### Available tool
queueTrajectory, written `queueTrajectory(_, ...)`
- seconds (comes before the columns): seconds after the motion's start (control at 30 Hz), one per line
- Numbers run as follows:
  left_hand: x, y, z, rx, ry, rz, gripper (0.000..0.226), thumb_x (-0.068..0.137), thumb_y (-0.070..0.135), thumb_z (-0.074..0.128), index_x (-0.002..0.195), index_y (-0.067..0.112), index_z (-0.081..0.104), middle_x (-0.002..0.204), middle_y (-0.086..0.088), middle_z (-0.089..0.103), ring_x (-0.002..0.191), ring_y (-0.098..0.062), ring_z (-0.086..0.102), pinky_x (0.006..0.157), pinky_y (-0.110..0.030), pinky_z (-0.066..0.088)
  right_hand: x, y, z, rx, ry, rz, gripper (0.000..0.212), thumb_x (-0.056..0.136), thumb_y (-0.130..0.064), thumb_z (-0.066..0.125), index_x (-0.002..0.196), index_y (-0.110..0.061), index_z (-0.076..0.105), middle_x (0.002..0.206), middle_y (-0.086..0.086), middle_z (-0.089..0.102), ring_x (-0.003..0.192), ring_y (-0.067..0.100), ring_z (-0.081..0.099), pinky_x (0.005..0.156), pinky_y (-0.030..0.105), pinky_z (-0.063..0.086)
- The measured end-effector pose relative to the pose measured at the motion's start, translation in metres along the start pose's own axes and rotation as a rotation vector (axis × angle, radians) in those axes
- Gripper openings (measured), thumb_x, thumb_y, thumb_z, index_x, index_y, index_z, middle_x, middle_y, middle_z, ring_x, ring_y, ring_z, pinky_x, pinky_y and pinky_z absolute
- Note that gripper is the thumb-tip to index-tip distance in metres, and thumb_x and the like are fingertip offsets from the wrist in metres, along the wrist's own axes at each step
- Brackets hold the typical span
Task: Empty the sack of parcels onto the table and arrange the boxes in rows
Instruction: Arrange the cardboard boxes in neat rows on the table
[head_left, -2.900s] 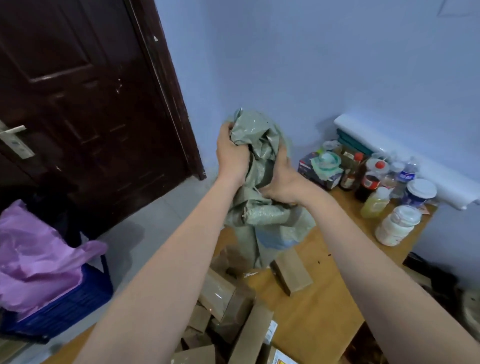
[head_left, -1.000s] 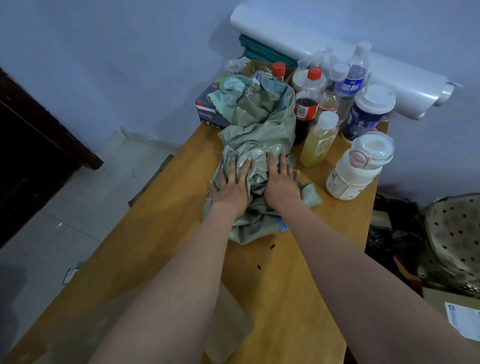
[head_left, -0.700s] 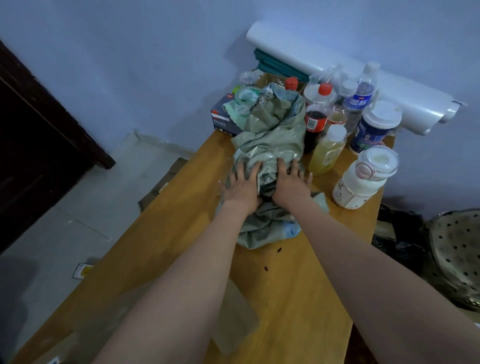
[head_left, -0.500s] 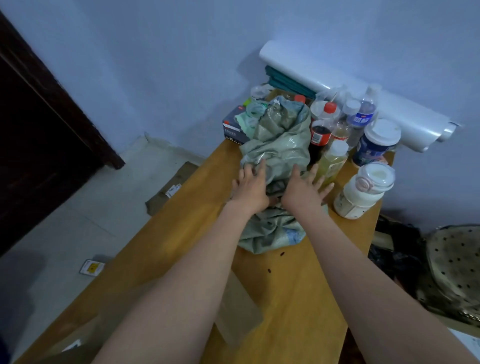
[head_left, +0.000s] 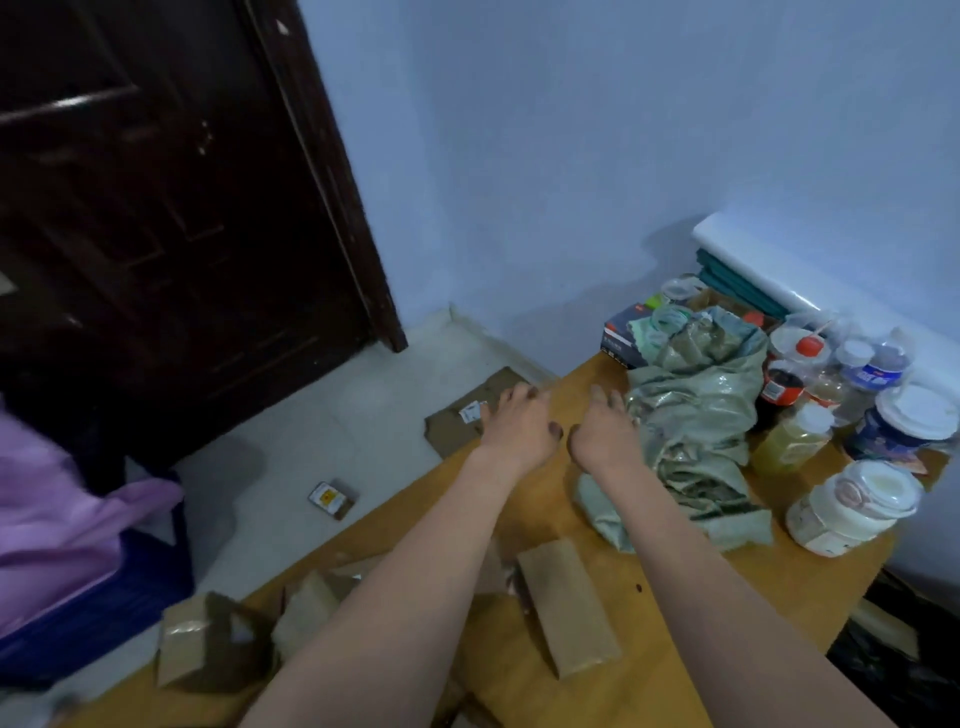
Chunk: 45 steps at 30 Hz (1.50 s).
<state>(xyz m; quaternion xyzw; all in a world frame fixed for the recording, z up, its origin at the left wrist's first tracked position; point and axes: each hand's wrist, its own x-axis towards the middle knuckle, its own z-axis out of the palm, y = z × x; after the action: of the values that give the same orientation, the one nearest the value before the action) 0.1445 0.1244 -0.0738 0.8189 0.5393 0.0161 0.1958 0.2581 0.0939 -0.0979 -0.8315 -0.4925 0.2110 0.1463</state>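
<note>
The crumpled grey-green sack (head_left: 696, 415) lies empty at the far end of the wooden table (head_left: 675, 639), leaning against the bottles. My left hand (head_left: 519, 421) and my right hand (head_left: 605, 431) hover side by side just left of the sack, fingers loosely apart, holding nothing. A brown cardboard box (head_left: 569, 605) lies flat on the table between my forearms. More brown boxes (head_left: 208, 639) lie jumbled near the table's left front edge, partly hidden by my left arm.
Bottles and jars (head_left: 857, 431) crowd the far right of the table beside a white roll (head_left: 779, 270). A small parcel (head_left: 330, 499) and a flat cardboard piece (head_left: 462, 415) lie on the floor. A blue crate with purple plastic (head_left: 67, 551) stands left, by a dark door (head_left: 156, 208).
Both hands came off the sack and moved left of it, leaving it bunched against the bottles. My view swung left and down, bringing the boxes, floor and door into sight.
</note>
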Motion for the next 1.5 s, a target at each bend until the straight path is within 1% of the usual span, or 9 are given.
queueTrajectory(0.2,-0.083,-0.075,-0.057,-0.013,0.091,-0.228,0.051,0.094,0.023,0.047,0.145,0.023,0.041,0.146,-0.010,0.038,0.138,-0.030,0.034,0.111,-0.056,0.025,-0.066,-0.111,0.021,0.024,-0.132,-0.249,0.066,0.093,-0.022,0.054,0.151,-0.011,0.025,0.155,0.017,0.028,0.141,0.036,0.032,0.117,0.048,0.023)
queueTrajectory(0.4,-0.175,-0.145,-0.092,-0.069,0.176,-0.446,0.051,0.097,0.025,0.045,0.147,0.026,0.038,0.148,-0.009,0.038,0.138,-0.031,0.035,0.112,-0.056,0.026,-0.139,-0.199,0.046,-0.053,-0.273,-0.430,0.062,0.094,-0.021,0.053,0.150,-0.010,0.028,0.150,0.017,0.036,0.136,0.036,0.039,0.114,0.048,0.031)
queueTrajectory(0.77,-0.351,-0.261,-0.089,-0.325,0.315,-0.833,0.047,0.091,0.025,0.055,0.138,0.025,0.051,0.140,-0.011,0.049,0.126,-0.032,0.050,0.103,-0.050,0.044,-0.290,-0.299,0.133,-0.114,-0.526,-0.657,0.055,0.092,-0.017,0.056,0.145,-0.012,0.038,0.138,0.015,0.052,0.122,0.034,0.054,0.096,0.040,0.049)
queueTrajectory(0.9,-0.384,-0.290,-0.065,-0.412,0.337,-0.863,0.046,0.093,0.021,0.054,0.138,0.018,0.051,0.141,-0.013,0.050,0.127,-0.030,0.050,0.104,-0.042,0.044,-0.308,-0.300,0.171,-0.160,-0.505,-0.623,0.060,0.091,-0.028,0.060,0.144,-0.020,0.032,0.134,0.016,0.047,0.117,0.036,0.054,0.094,0.044,0.051)
queueTrajectory(1.0,-0.400,-0.304,-0.049,-0.516,0.336,-0.889,0.042,0.095,0.019,0.053,0.137,0.017,0.051,0.139,-0.015,0.051,0.124,-0.030,0.052,0.102,-0.039,0.044,-0.307,-0.296,0.195,-0.226,-0.496,-0.562,0.064,0.090,-0.036,0.062,0.143,-0.023,0.030,0.140,0.018,0.038,0.122,0.038,0.048,0.096,0.047,0.048)
queueTrajectory(1.13,-0.415,-0.330,-0.025,-0.589,0.291,-0.940,0.040,0.096,0.019,0.050,0.136,0.017,0.051,0.130,-0.015,0.058,0.111,-0.032,0.059,0.090,-0.037,0.050,-0.297,-0.299,0.223,-0.296,-0.476,-0.515,0.079,0.090,-0.041,0.061,0.151,-0.035,0.011,0.152,0.022,0.017,0.129,0.044,0.041,0.100,0.050,0.046)
queueTrajectory(1.27,-0.424,-0.360,-0.008,-0.634,0.233,-0.974,0.039,0.098,0.021,0.046,0.137,0.018,0.050,0.127,-0.015,0.059,0.107,-0.032,0.060,0.080,-0.035,0.048,-0.288,-0.312,0.250,-0.394,-0.471,-0.474,0.081,0.090,-0.045,0.061,0.151,-0.038,0.008,0.153,0.024,0.013,0.121,0.043,0.050,0.095,0.046,0.049)
queueTrajectory(1.4,-0.419,-0.379,-0.001,-0.673,0.216,-0.953,0.040,0.098,0.019,0.046,0.137,0.019,0.049,0.125,-0.019,0.061,0.102,-0.034,0.062,0.077,-0.037,0.050,-0.282,-0.316,0.270,-0.451,-0.501,-0.405,0.074,0.090,-0.024,0.058,0.152,-0.025,0.017,0.147,0.026,0.023,0.115,0.041,0.055,0.090,0.042,0.052)
queueTrajectory(1.5,-0.416,-0.390,-0.002,-0.734,0.219,-0.902,0.042,0.098,0.013,0.047,0.140,0.019,0.047,0.126,-0.020,0.059,0.078,-0.022,0.061,0.060,-0.028,0.046,-0.283,-0.318,0.276,-0.444,-0.488,-0.379,0.071,0.089,-0.016,0.056,0.150,-0.021,0.021,0.137,0.023,0.032,0.107,0.036,0.058,0.084,0.039,0.052)
